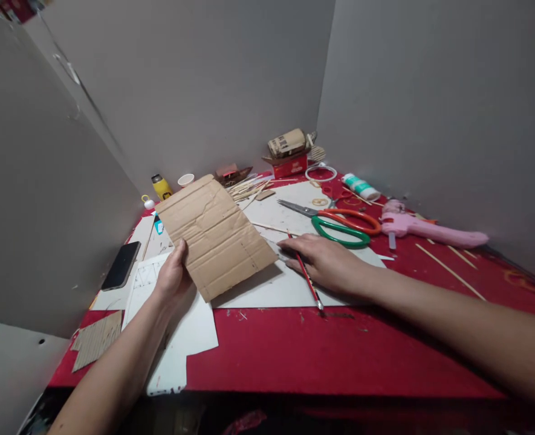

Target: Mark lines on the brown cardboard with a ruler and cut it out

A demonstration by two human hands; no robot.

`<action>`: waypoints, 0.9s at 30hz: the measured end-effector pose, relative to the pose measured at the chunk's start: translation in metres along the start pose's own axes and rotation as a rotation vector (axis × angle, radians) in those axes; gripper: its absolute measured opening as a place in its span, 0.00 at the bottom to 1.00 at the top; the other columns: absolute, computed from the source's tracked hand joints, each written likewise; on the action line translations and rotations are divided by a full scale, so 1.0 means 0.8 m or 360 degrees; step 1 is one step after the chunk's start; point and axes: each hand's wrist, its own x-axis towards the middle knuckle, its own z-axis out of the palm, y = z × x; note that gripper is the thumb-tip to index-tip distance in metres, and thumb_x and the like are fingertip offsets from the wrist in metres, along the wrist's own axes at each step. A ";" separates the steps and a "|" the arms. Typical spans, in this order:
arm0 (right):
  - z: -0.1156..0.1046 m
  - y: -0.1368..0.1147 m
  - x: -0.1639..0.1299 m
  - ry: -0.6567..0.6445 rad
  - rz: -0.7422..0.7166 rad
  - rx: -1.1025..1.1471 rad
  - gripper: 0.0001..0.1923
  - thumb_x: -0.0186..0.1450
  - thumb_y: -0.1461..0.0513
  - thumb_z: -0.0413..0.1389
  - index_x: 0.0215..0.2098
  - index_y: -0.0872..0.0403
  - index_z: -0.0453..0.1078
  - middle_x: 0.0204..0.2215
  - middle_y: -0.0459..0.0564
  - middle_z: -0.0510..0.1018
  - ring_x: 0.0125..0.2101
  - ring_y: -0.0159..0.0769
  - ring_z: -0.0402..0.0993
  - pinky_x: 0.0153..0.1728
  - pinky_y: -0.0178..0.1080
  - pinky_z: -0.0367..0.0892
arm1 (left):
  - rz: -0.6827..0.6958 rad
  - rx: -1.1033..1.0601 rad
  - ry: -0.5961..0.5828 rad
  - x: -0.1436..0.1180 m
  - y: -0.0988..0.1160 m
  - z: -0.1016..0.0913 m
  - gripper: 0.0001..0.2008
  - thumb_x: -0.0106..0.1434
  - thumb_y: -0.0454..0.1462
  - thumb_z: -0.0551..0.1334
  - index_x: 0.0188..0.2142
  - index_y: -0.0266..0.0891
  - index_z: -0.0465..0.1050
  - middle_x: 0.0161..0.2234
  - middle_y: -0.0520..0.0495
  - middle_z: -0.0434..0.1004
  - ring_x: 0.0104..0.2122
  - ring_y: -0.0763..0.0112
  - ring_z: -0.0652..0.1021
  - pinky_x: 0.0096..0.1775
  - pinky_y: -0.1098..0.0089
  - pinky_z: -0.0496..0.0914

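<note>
My left hand [173, 275] grips the near corner of a creased brown cardboard sheet [215, 232] and holds it tilted above the table. My right hand [324, 261] lies flat, palm down, on a white board [276, 287], with its fingers resting over a red pencil [308, 279] that points toward me. Just beyond that hand lie scissors [340, 225] with orange and green handles.
The red table [340, 350] also carries a pink glue gun [424, 228], a glue bottle [360, 186], a black phone [121, 266], a yellow bottle [161, 186], a white cup [186, 179], thin wooden sticks [244, 190], cardboard models [289, 148] and a corrugated scrap [95, 339]. Grey walls enclose it.
</note>
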 end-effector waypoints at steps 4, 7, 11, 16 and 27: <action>-0.005 -0.017 0.001 0.0062 0.0014 0.0280 0.20 0.69 0.51 0.52 0.49 0.56 0.74 0.45 0.61 0.81 0.45 0.49 0.78 0.47 0.50 0.72 | -0.0056 -0.0113 -0.0118 -0.005 0.005 -0.001 0.21 0.63 0.54 0.63 0.49 0.47 0.75 0.53 0.47 0.80 0.57 0.54 0.76 0.53 0.54 0.74; -0.009 -0.041 0.000 -0.0123 0.0127 0.0917 0.23 0.68 0.46 0.53 0.45 0.56 0.75 0.40 0.56 0.81 0.39 0.43 0.78 0.40 0.43 0.74 | -0.0066 -0.0169 -0.0256 -0.015 0.004 0.008 0.22 0.65 0.56 0.59 0.51 0.49 0.74 0.57 0.49 0.76 0.58 0.57 0.74 0.54 0.56 0.73; -0.004 -0.058 -0.004 -0.0162 0.0434 0.1514 0.20 0.63 0.46 0.61 0.34 0.55 0.76 0.31 0.51 0.81 0.29 0.36 0.76 0.32 0.38 0.72 | -0.0210 -0.0109 -0.0529 -0.029 -0.005 0.017 0.26 0.63 0.58 0.61 0.52 0.44 0.75 0.53 0.41 0.79 0.52 0.50 0.79 0.48 0.52 0.76; -0.015 -0.047 0.002 0.0306 0.0627 0.2033 0.17 0.56 0.51 0.68 0.39 0.50 0.78 0.38 0.48 0.84 0.36 0.36 0.79 0.39 0.38 0.73 | -0.0306 0.0031 -0.0705 -0.027 0.010 -0.008 0.16 0.57 0.43 0.72 0.39 0.33 0.81 0.40 0.32 0.84 0.41 0.50 0.83 0.44 0.54 0.77; -0.051 -0.032 0.004 0.0013 0.0773 0.1887 0.20 0.50 0.49 0.72 0.30 0.55 0.77 0.26 0.47 0.81 0.24 0.32 0.75 0.24 0.32 0.68 | 0.0090 -0.0006 -0.0605 -0.007 0.067 -0.040 0.34 0.58 0.51 0.69 0.61 0.41 0.69 0.52 0.38 0.80 0.47 0.56 0.81 0.46 0.61 0.78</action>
